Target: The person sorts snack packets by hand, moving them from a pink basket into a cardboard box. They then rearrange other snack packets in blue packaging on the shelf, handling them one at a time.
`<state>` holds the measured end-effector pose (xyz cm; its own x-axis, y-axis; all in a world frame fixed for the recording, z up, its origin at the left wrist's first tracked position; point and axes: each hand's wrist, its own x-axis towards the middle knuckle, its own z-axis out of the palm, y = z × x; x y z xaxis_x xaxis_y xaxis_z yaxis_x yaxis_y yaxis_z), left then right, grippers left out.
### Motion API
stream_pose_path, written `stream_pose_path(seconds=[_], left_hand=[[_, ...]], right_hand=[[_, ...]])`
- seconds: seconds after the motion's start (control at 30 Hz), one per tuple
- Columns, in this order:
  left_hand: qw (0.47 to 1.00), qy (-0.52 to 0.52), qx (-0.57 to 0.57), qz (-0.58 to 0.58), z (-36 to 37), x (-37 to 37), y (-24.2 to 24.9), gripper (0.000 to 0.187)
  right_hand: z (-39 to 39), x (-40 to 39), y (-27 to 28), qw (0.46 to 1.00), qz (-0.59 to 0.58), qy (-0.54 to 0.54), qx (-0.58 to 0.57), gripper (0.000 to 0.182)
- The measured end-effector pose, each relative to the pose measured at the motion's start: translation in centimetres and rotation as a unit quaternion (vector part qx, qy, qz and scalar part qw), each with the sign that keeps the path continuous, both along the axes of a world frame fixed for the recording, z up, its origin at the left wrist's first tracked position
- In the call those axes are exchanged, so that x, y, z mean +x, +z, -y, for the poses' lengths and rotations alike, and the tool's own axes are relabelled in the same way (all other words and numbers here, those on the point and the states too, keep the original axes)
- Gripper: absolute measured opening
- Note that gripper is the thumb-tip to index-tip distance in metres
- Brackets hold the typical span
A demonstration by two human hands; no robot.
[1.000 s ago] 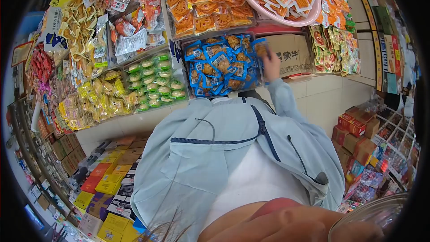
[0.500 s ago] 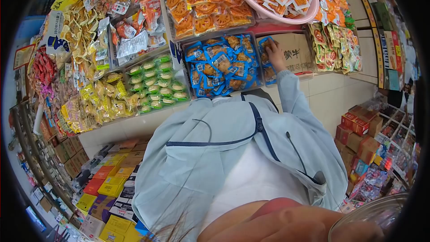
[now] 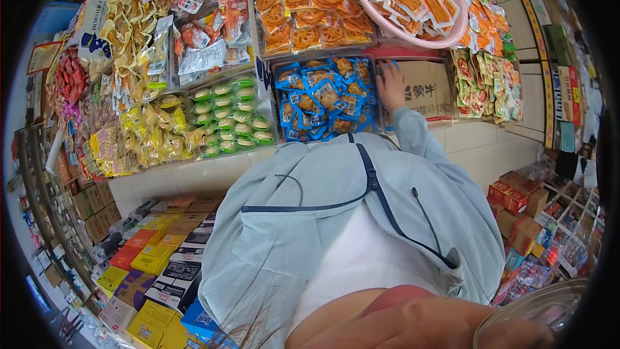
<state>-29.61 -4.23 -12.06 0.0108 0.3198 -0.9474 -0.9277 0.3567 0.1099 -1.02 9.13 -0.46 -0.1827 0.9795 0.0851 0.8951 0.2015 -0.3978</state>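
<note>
My right hand (image 3: 391, 87) reaches over the left side of a cardboard-lined plastic tray (image 3: 429, 87). Its fingers are stretched out, pointing to the tray's far edge, and a bit of blue wrapper shows at the fingertips. What lies under the palm is hidden. Just left of this hand, a tray is heaped with blue snack packets (image 3: 326, 94). My left hand is out of sight, with only the upper part of that sleeve (image 3: 258, 220) showing.
A pink basin (image 3: 413, 39) of orange snack packs stands behind the cardboard-lined tray. Lotus-root packs (image 3: 313, 10), green-and-white packs (image 3: 232, 116) and yellow packs (image 3: 158, 126) lie around on the left. Cartons (image 3: 152, 258) are stacked at the lower left.
My right hand has shifted left and slightly down, towards the tray of blue packets. Blue packets seen earlier at the left of the cardboard-lined tray are mostly out of sight. The view has shifted slightly.
</note>
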Motion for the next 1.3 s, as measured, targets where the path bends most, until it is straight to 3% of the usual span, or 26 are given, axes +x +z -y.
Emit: stream_pose_path(seconds=[0.03,0.13,0.23,0.33,0.43,0.53,0.67,0.87,0.97,1.0,1.07,1.1,1.2,1.3], left_hand=[[1.0,-0.001,-0.002,-0.001,0.3,-0.1,0.0,0.089],[1.0,-0.001,-0.009,-0.006,0.6,-0.2,-0.1,0.088],[1.0,0.002,-0.014,-0.009,1.0,-0.5,-0.1,0.088],[1.0,0.01,-0.022,-0.012,1.6,-0.7,-0.3,0.087],[0.999,0.014,-0.028,-0.017,2.1,-0.9,-0.5,0.087],[0.999,0.014,-0.034,-0.024,2.4,-1.3,-0.8,0.087],[0.998,0.021,-0.042,-0.034,3.0,-2.0,-0.9,0.086],[0.995,0.053,-0.07,-0.052,4.9,-4.1,-1.9,0.085],[0.992,0.075,-0.086,-0.057,5.7,-5.2,-2.5,0.085],[0.991,0.081,-0.091,-0.059,5.8,-5.5,-2.8,0.085],[0.988,0.097,-0.105,-0.059,6.6,-6.3,-3.2,0.085],[0.986,0.105,-0.111,-0.061,6.9,-6.6,-3.6,0.084],[0.98,0.127,-0.134,-0.078,7.9,-8.2,-4.8,0.084],[0.975,0.028,-0.154,-0.155,8.6,-8.7,-5.8,0.079]], right_hand=[[0.4,-1.0,0.4,0.997,-0.071,0.028,0.017,0.056],[1.5,-4.7,3.0,0.986,-0.098,0.119,-0.07,0.059],[2.5,-6.2,5.1,0.995,-0.034,0.086,-0.026,0.062],[2.8,-6.6,7.3,0.989,-0.037,0.137,0.039,0.061],[3.1,-8.6,9.3,0.961,-0.068,0.268,-0.032,0.06],[4.3,-9.7,8.0,0.955,0.004,0.292,-0.052,0.059],[3.8,-8.8,5.9,0.952,-0.075,0.298,-0.021,0.045],[2.9,-6.5,5.9,0.922,-0.306,0.169,-0.169,0.032],[1.5,-1.8,6.3,0.863,-0.46,-0.023,-0.207,0.035],[0.8,0.9,5.0,0.895,-0.427,-0.031,-0.124,0.036],[1.0,6.7,3.0,0.922,-0.334,-0.139,-0.142,0.035],[1.3,10.0,0.0,0.939,-0.305,-0.119,-0.108,0.033],[4.0,15.2,-3.6,0.917,-0.282,-0.162,-0.232,0.031],[7.0,14.1,-4.0,0.93,-0.227,-0.147,-0.247,0.027]])
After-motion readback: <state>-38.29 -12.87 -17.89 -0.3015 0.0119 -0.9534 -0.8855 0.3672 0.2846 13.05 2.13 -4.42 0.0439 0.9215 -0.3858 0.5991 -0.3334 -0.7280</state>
